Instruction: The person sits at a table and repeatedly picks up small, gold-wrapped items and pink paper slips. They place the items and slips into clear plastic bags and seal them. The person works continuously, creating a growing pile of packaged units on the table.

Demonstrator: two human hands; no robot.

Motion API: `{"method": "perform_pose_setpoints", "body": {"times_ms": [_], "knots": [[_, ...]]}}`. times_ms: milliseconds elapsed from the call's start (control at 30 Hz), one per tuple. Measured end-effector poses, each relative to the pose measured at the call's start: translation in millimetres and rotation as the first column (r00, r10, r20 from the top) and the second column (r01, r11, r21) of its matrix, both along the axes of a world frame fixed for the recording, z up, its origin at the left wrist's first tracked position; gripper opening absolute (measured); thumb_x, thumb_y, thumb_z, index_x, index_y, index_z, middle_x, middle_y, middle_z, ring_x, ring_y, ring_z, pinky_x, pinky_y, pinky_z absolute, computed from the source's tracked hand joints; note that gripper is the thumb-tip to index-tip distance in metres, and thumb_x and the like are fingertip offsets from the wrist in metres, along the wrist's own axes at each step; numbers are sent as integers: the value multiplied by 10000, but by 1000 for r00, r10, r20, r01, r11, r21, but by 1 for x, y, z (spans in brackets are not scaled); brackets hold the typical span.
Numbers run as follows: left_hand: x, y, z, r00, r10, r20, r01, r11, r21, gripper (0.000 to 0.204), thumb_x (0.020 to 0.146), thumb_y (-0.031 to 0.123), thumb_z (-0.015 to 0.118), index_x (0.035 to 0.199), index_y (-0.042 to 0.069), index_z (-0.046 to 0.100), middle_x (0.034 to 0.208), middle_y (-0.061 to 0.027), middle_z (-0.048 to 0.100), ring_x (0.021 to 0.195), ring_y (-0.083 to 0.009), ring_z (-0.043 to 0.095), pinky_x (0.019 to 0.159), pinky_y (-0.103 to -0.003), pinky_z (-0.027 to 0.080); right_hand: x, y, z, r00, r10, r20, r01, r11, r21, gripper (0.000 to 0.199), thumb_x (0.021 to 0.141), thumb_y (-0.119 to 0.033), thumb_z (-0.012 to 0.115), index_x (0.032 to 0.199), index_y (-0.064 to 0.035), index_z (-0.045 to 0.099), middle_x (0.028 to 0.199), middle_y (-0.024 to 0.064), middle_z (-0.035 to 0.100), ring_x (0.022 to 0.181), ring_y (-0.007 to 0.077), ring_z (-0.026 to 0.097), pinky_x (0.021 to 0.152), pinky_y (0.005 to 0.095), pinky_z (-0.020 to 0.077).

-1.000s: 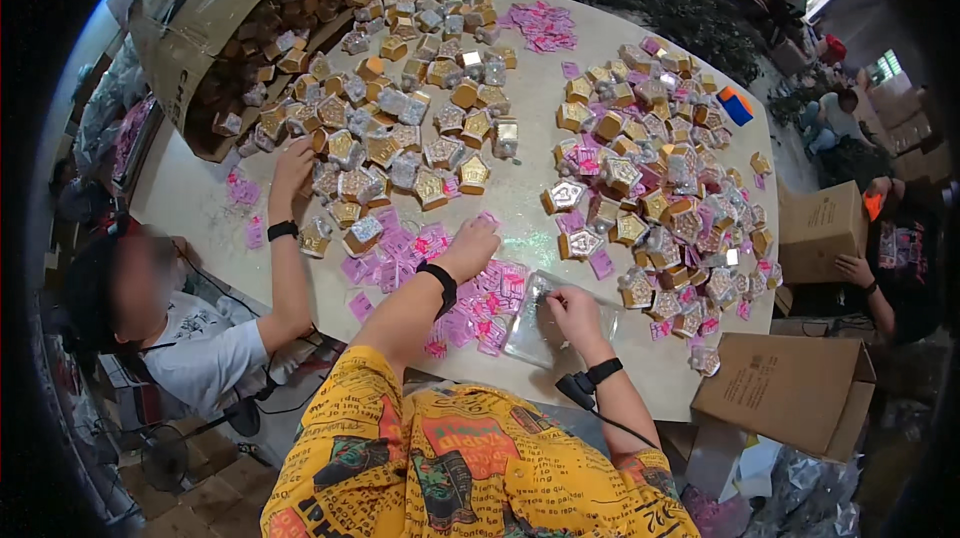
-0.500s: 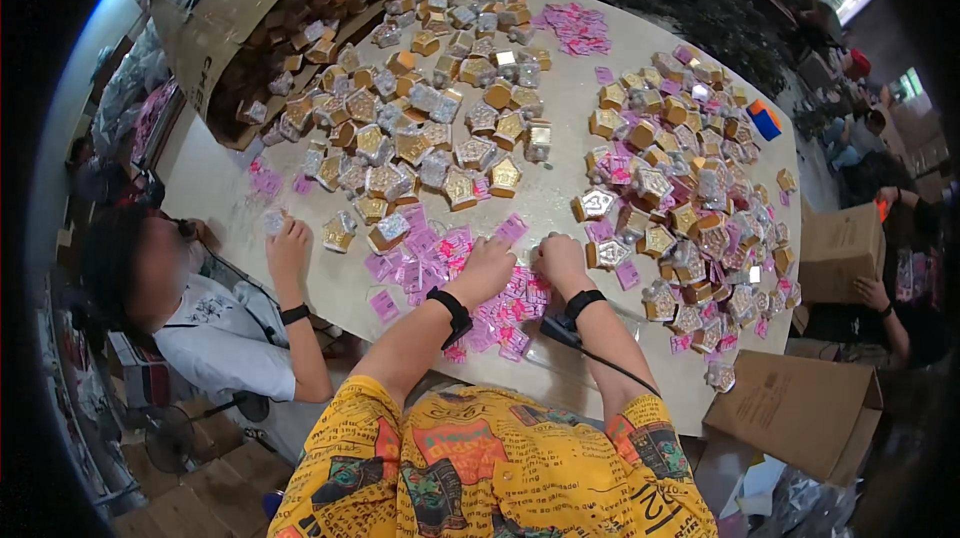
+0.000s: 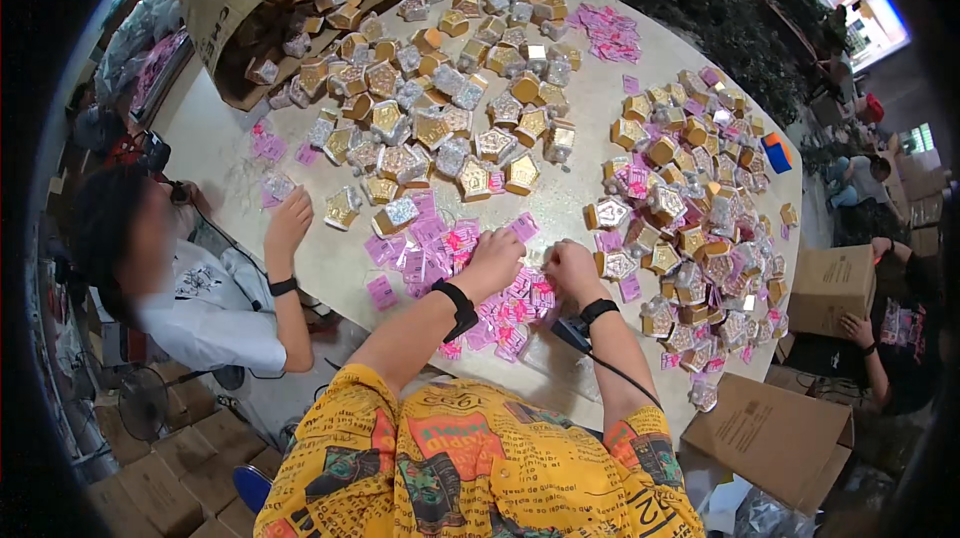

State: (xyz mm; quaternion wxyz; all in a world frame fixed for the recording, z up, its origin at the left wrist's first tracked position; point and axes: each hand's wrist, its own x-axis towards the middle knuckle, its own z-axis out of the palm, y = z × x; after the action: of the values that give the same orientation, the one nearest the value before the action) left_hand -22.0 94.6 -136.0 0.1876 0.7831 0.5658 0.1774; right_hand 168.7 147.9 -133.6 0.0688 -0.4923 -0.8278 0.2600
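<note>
The person's left hand [image 3: 492,256] rests knuckles-up on a heap of small pink printed paper slips [image 3: 440,248] on the pale round table [image 3: 570,153]. Its fingers are curled together into a loose fist, and whether they pinch a slip cannot be told. A black wristband [image 3: 458,306] circles that wrist. The right hand [image 3: 572,268] lies just beside it, fingers bent and drawn in over the same pink heap; something small seems to sit between the two hands, too tiny to make out. A black watch-like band [image 3: 598,311] sits on the right wrist, with a thin black cable [image 3: 615,373] running back from it toward the yellow patterned shirt [image 3: 480,468].

Beyond the left hand, a broad scatter of gold and silver foil-wrapped house-shaped little boxes [image 3: 440,118] covers the table. Beyond and outward of the right hand lies a second scatter of the same boxes mixed with pink slips [image 3: 690,208], with a small blue-and-orange block [image 3: 776,152] at its far edge. Another bunch of pink slips [image 3: 606,30] lies well beyond both hands.

To the left of the left hand, another person in a white shirt [image 3: 205,308] lays a hand [image 3: 288,220] on the table near a single gold box [image 3: 343,208]. Brown cardboard cartons [image 3: 775,433] stand off to the right of the right hand.
</note>
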Motion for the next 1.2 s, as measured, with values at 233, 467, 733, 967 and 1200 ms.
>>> {"method": "perform_pose_setpoints", "body": {"times_ms": [233, 467, 733, 967, 1200], "knots": [[15, 8, -15, 998, -30, -47, 35, 993, 112, 91, 701, 85, 576, 773, 66, 630, 901, -90, 559, 949, -276, 511, 811, -409, 385, 1, 2, -5, 997, 45, 57, -46, 999, 4, 154, 717, -168, 593, 737, -23, 640, 792, 177, 613, 741, 347, 614, 672, 426, 502], [13, 20, -19, 984, 176, 33, -179, 966, 189, 73, 710, 102, 587, 764, 72, 627, 869, -99, 556, 915, -288, 517, 771, -417, 397, -20, -4, -24, 924, 218, 313, -274, 950, 147, 130, 693, -149, 621, 717, -21, 634, 772, 153, 614, 716, 319, 620, 670, 401, 517], [15, 31, 9, 954, 265, 143, -263, 964, -35, 120, 720, 111, 631, 816, 51, 670, 820, -113, 621, 835, -312, 587, 749, -413, 450, 0, 4, 7, 978, -148, -144, 146, 989, -23, 131, 698, -134, 655, 752, -14, 650, 793, 184, 616, 732, 359, 605, 666, 404, 493], [34, 32, -16, 649, 374, 662, -38, 885, -464, 232, 746, 140, 610, 931, 29, 697, 795, -156, 681, 717, -191, 657, 673, -310, 503, -1, 0, -5, 785, -468, -406, 428, 884, -190, 153, 724, -142, 670, 761, 3, 639, 651, 97, 624, 586, 159, 596, 571, 289, 479], [43, 33, 2, 698, 460, 548, -208, 863, -460, 168, 744, 120, 620, 827, -1, 701, 741, -122, 674, 684, -168, 634, 649, -304, 491, -8, -7, 4, 642, -546, -538, 370, 835, -407, 113, 790, -66, 622, 815, 44, 626, 698, 63, 644, 612, 106, 611, 579, 223, 494]]}}
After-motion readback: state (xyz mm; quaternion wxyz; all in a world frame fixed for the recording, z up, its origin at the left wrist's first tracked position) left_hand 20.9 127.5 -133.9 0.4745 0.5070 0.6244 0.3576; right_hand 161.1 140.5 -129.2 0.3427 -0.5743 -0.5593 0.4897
